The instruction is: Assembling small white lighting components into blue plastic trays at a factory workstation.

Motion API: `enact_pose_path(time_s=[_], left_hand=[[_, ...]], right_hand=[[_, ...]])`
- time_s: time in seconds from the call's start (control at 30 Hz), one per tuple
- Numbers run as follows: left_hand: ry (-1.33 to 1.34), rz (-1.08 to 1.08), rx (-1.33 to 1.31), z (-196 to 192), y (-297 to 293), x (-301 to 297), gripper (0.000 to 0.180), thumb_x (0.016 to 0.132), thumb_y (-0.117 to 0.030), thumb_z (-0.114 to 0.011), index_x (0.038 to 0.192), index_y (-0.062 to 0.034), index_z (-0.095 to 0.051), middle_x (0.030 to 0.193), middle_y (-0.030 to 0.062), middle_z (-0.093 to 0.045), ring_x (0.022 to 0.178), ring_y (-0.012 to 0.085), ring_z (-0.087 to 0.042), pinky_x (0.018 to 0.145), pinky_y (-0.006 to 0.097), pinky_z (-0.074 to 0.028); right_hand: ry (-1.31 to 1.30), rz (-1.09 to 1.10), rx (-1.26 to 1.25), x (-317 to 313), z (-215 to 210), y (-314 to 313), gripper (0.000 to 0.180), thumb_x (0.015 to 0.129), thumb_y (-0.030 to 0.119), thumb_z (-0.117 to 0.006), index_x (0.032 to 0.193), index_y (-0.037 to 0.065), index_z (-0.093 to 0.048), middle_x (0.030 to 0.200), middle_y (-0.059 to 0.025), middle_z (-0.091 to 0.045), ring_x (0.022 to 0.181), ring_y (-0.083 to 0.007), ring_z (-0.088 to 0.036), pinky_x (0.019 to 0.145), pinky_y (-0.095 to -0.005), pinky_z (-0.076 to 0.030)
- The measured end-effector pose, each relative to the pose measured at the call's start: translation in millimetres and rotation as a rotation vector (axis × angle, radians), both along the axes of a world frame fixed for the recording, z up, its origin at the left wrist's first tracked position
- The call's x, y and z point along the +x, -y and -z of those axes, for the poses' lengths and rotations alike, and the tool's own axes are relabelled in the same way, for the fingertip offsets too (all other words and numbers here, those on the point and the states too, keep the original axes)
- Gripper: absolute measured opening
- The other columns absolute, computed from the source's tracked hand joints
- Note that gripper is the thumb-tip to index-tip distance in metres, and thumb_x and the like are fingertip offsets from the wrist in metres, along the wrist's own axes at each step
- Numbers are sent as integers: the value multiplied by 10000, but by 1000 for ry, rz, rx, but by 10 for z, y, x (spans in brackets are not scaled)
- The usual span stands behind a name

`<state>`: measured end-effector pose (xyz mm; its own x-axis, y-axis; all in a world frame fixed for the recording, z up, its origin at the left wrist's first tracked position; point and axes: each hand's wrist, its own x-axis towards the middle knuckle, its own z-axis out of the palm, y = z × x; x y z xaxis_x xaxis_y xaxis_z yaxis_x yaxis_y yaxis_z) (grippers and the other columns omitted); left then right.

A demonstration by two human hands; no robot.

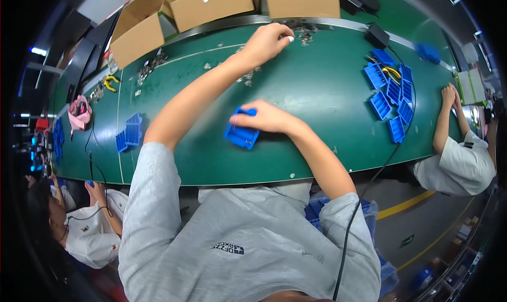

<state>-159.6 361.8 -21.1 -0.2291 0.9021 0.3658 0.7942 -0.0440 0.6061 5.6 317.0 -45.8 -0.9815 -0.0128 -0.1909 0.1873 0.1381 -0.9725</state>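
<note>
My left hand (pixel 269 40) reaches across the green table (pixel 317 91) to its far edge. Its fingers are pinched together on what looks like a small pale part, beside a scatter of small metal parts (pixel 302 32). My right hand (pixel 264 117) lies nearer to me, in the middle of the table. It presses down on a blue slotted plastic tray (pixel 240 135) and grips its top edge. The tray lies flat and slightly turned.
Open cardboard boxes (pixel 211 6) line the far edge. A cluster of blue trays (pixel 391 96) with yellow-handled pliers lies to the right, near a co-worker's hands (pixel 449 96). More blue trays (pixel 129 133) lie to the left. A black cable (pixel 369 180) runs off the near edge.
</note>
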Motion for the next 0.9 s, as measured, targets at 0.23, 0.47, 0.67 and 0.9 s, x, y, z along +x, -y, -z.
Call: enact_pose_path(time_s=[0.23, 0.47, 0.67, 0.9], left_hand=[[-108, -112, -48, 374, -467, 268, 190, 809, -164, -660, 931, -21, -688, 915, 175, -636, 906, 369, -600, 831, 451, -480], [-187, -77, 50, 507, -492, 218, 169, 853, -138, -624, 960, -21, -681, 925, 160, -665, 882, 349, -618, 805, 413, -488], [644, -89, 17, -100, 580, -42, 205, 961, -155, -555, 1073, 5, -619, 937, 75, -684, 783, 102, -620, 640, 227, -503], [943, -206, 41, 33, 1718, -115, 255, 945, -113, -575, 1159, 13, -634, 979, 46, -660, 772, 74, -562, 700, 224, -489]], right_hand=[[83, -141, 71, 46, -107, -68, 506, 839, 514, -657, 865, 10, -697, 766, -99, -672, 724, -161, -611, 689, -308, -493], [-87, -150, 134, -8, -5, -78, 471, 845, 463, -668, 856, -7, -686, 744, -115, -670, 679, -175, -609, 661, -329, -492], [-114, 268, -135, -126, 91, -49, 398, 874, 402, -667, 863, 5, -680, 719, -50, -656, 677, -86, -580, 619, -280, -481], [-62, 545, -699, -48, -38, -82, 494, 964, 432, -528, 1216, 8, -494, 1043, -114, -619, 849, -194, -651, 669, -366, -582]])
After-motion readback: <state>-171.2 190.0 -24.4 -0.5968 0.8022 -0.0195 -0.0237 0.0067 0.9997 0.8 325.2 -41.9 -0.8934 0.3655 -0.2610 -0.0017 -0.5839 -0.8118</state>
